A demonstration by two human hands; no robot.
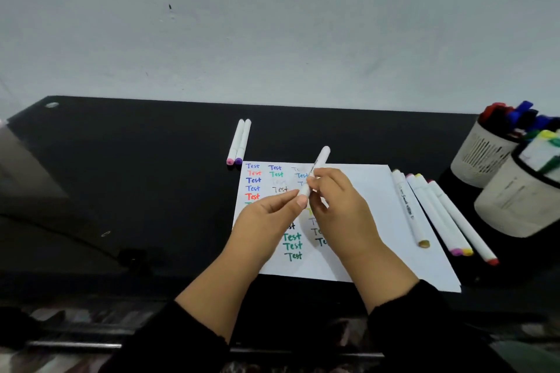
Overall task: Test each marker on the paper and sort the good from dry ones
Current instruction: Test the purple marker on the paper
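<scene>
A white paper sheet [372, 209] lies on the black desk, covered on its left side with the word "Test" in several colours. Above it I hold a white marker [320, 160] tilted up to the right. My right hand [339, 203] grips its barrel. My left hand [269, 215] pinches its lower end between thumb and fingertips. Two white markers [239, 142] with pink and purple ends lie side by side beyond the paper's top left corner. Several white markers [436, 212] lie in a row at the paper's right edge.
Two pale cups stand at the right edge of the desk: the far cup [481, 154] holds red, blue and black pens, the near cup [515, 200] holds green and yellow ones. The wall rises just behind the desk [136, 160].
</scene>
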